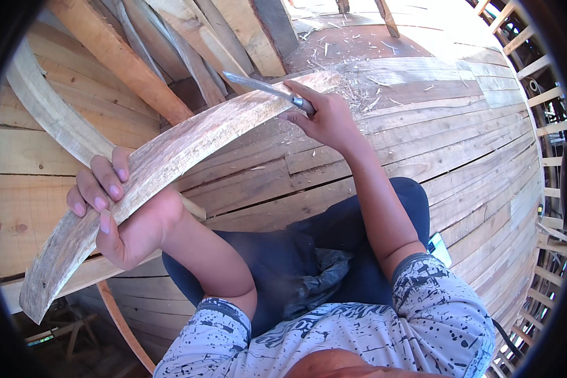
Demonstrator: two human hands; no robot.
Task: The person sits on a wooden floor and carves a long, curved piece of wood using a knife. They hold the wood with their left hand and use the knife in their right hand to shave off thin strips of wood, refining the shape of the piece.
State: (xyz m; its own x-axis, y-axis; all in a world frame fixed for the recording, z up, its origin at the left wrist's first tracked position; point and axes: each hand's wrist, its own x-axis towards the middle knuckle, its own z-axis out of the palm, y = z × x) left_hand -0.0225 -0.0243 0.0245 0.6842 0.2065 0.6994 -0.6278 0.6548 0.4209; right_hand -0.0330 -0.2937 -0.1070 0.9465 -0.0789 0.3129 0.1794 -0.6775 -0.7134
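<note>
Planked flooring point(422, 145) strewn with shavings point(359, 94): left hand point(126, 214) grips curved board point(170, 164) across frame centre-left, right hand point(324, 116) closed around knife point(264, 88) at its upper edge, trimming apparently partway done.

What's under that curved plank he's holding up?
Under the curved plank, the left hand grips its lower part, above planked boards scattered with wood shavings. The right hand holds a blade against its upper end. The plank's underside is hidden.

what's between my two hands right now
In the head view, the curved plank spans from the left hand to the right hand, which holds a knife.
</note>
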